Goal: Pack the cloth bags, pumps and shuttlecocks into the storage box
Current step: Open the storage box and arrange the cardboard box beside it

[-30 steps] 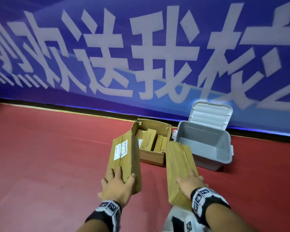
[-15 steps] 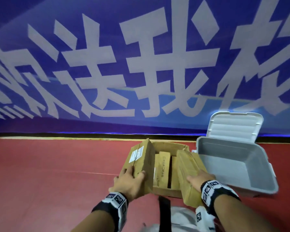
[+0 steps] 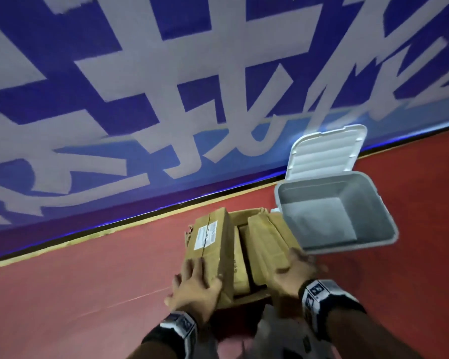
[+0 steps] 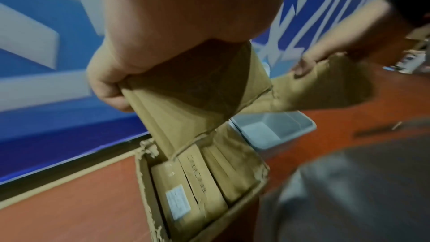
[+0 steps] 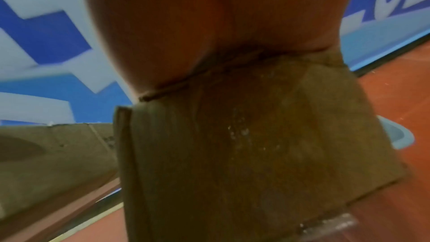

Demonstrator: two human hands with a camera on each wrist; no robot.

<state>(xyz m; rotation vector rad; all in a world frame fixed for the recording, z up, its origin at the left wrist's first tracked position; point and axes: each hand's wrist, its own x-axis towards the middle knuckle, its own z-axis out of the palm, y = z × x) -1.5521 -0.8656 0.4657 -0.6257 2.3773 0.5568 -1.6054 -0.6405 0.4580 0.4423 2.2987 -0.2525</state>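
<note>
My left hand (image 3: 192, 288) grips the near end of a long brown carton (image 3: 213, 239) with a white label. Beside it, my right hand (image 3: 296, 268) grips a second brown carton (image 3: 265, 242). Both cartons hang over an open cardboard box (image 3: 244, 300) on the red floor, which holds more such cartons (image 4: 197, 187). The grey storage box (image 3: 347, 248) stands just right of it, with its white lid (image 3: 324, 151) up and nothing visible inside. The left wrist view shows my left fingers (image 4: 109, 87) curled round the carton's edge (image 4: 197, 89). In the right wrist view my palm covers the other carton (image 5: 256, 144).
A blue banner wall (image 3: 140, 99) with large white characters runs behind the boxes, with a dark strip at its foot. Red floor (image 3: 75, 281) lies open to the left. Something grey and white, too blurred to name (image 3: 283, 332), lies below my wrists.
Both hands have carried their cartons forward, from short of the cardboard box to over it. The storage box now sits closer on the right.
</note>
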